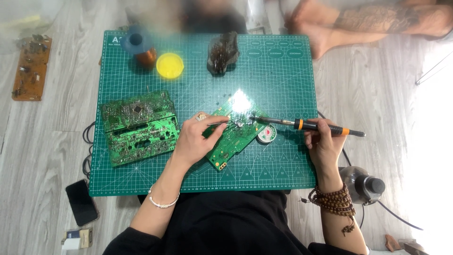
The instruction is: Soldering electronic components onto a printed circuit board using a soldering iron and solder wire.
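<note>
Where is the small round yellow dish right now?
The small round yellow dish sits near the far edge of the green cutting mat, left of centre, beside a copper-coloured wire spool.

a thin silver bangle (163, 203) is worn on the left wrist, brown wooden bead bracelets (334, 199) are wound around the right wrist, and black clothing (226, 226) is worn, sleeves short.

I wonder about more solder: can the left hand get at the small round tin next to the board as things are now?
Probably not directly. The left hand holds tweezers on the small circuit board, and the round tin lies beyond that board, under the soldering iron in the right hand.
</note>
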